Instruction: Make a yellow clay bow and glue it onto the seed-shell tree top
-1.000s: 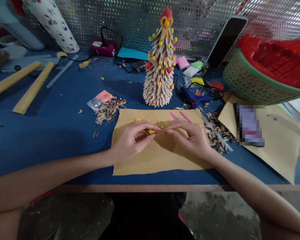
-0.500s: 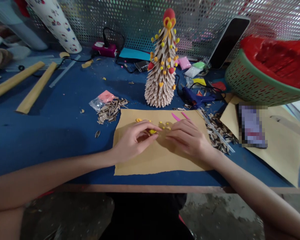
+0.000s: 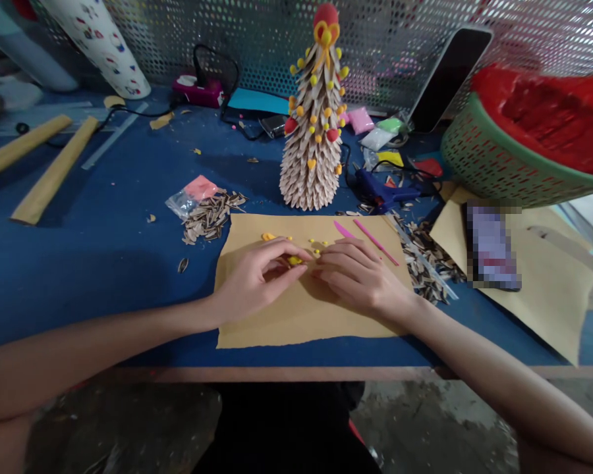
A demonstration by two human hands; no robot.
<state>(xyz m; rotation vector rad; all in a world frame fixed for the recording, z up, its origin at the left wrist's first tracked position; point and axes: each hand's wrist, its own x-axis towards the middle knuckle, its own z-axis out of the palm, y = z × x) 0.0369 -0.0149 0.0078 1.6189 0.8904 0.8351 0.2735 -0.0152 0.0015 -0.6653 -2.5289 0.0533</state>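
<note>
Over a sheet of brown paper (image 3: pixel 261 329), my left hand (image 3: pixel 259 276) is closed round a lump of yellow modelling clay (image 3: pixel 295 261), which shows between thumb and fingers. My right hand (image 3: pixel 358 280) is beside it, fingertips curled together close to the left fingertips; whatever they hold is hidden. Several small yellow clay balls (image 3: pixel 311 241) lie on the paper just beyond the hands, with an orange clay piece (image 3: pixel 268 237) to their left. A pink plastic knife (image 3: pixel 343 229) and a thin pink stick (image 3: pixel 375 241) rest near my right hand. Behind the paper stands a seed-shell tree (image 3: pixel 310 151) with clay balls.
Sunflower seed shells (image 3: pixel 207 220) lie in a heap left of the paper, more at its right. A blue glue gun (image 3: pixel 385 191), clay packets (image 3: pixel 360 121), a green basket (image 3: pixel 504 164) and a phone (image 3: pixel 491 247) occupy the right. Paper rolls (image 3: pixel 54 171) lie at the left.
My right hand has shifted left, closer to my left hand, and the pink stick shows more fully. The view has turned slightly, so everything sits a little further left.
</note>
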